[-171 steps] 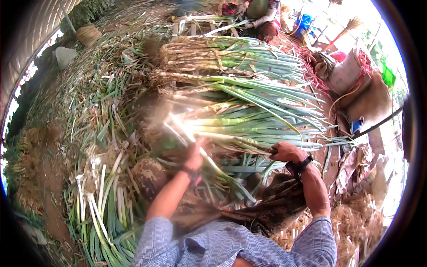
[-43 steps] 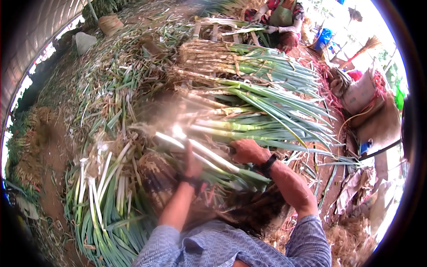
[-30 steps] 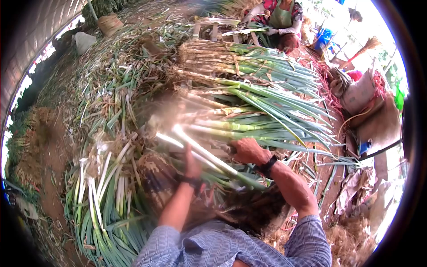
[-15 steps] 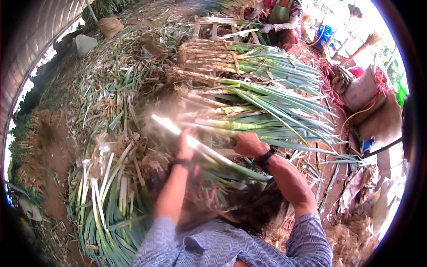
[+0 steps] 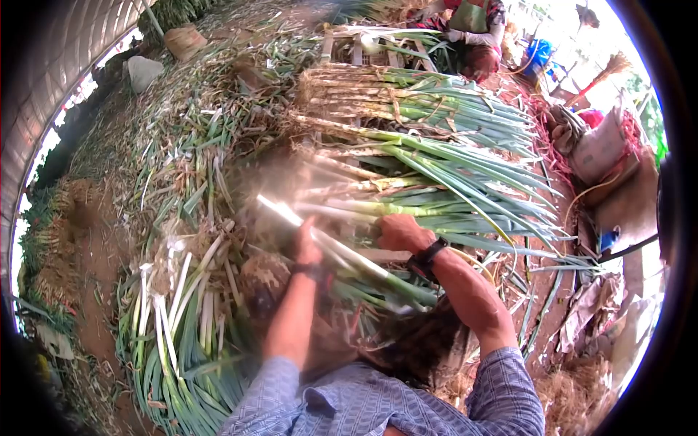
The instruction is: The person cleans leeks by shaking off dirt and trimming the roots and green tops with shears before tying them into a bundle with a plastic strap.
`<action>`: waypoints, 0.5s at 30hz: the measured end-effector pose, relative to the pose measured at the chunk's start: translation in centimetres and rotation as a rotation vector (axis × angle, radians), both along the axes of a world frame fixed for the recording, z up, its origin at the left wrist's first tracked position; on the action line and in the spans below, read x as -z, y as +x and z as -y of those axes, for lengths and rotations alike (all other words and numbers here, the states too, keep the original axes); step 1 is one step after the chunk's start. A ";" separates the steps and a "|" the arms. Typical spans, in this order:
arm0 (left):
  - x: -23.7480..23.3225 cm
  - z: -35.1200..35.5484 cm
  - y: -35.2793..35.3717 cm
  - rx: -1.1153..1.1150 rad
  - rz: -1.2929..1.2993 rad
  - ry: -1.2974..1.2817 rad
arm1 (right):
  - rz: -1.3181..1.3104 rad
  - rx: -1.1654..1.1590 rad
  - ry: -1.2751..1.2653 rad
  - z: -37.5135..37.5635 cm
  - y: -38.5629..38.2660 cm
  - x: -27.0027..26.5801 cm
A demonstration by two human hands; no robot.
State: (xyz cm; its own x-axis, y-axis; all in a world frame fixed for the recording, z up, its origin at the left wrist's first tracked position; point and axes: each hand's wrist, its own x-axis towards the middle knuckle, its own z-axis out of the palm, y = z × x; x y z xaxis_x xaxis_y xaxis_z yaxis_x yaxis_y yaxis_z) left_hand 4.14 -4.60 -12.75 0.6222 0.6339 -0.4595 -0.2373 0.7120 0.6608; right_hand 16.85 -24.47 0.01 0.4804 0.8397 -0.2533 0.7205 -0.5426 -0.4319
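The left hand (image 5: 308,245) is closed around a long white leek (image 5: 350,256) that slants across the lap, just above the knees. Just beyond it, the right hand (image 5: 398,232) rests with curled fingers on the heap of leeks (image 5: 451,200); whether it grips one I cannot tell. Peeled leeks (image 5: 182,312) lie to the left. Farther off is a tied bundle (image 5: 407,102), then another person (image 5: 476,25).

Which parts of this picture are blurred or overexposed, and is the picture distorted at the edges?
Head view: the white leek stalks in the left hand are blown out by glare and smeared; head view: the left hand itself is blurred, the right hand is sharper; head view: fisheye bending with black corners, and the top right is washed out by daylight.
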 end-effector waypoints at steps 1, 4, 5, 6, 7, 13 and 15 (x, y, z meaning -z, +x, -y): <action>0.6 -0.3 -0.1 0.017 0.013 0.024 | 0.013 -0.036 0.020 -0.3 -0.2 -0.5; 1.9 -1.5 0.1 0.102 0.077 0.000 | -0.060 -0.037 0.102 -0.6 -0.6 -2.6; 2.3 -1.6 0.1 0.095 0.073 0.001 | -0.031 -0.052 0.092 -0.8 -0.8 -3.1; 1.4 -1.2 0.1 0.087 0.071 0.001 | -0.001 -0.068 0.080 -1.0 -1.1 -3.6; 0.9 -1.0 0.0 0.078 0.069 0.001 | -0.009 -0.073 0.064 -1.1 -1.3 -4.3; -0.9 -0.2 -1.0 0.129 0.194 0.029 | -0.116 -0.139 0.210 -0.5 -1.8 -6.9; -2.8 1.1 -1.1 0.072 0.257 0.012 | -0.140 -0.143 0.226 -0.4 -2.0 -6.9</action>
